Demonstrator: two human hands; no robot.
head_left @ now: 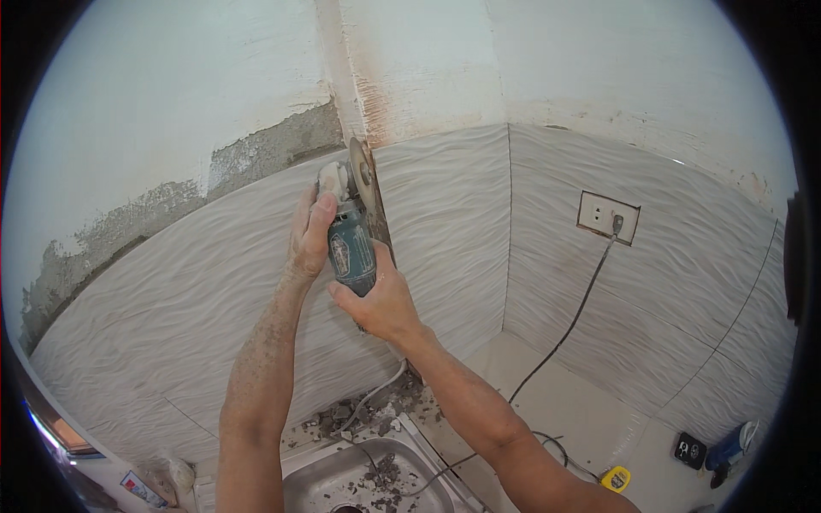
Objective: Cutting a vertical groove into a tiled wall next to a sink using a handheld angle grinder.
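both hands [309, 237] [389, 301] grip the grinder [350, 245] between them.

Left hand [311, 232] at the head of a grinder [349, 244], right hand [386, 301] wrapped round its body; disc [360, 171] stands upright by a dark slot [381, 229] in wavy wall tiles [449, 205]. Rubble [389, 472] litters the sink [329, 464] below. Cord [561, 342] hangs from wall outlet [606, 216], right.

Looks like a kitchen under renovation. Steel sink [312, 479], lower centre, beside pale countertop [556, 410]; rubble [389, 470] in basin and behind it. Wave-textured wall tiles [445, 205] across middle; double wall socket [609, 218], right. Rough cement strip [278, 141] exposed, upper left. Angle grinder [351, 244] near centre.
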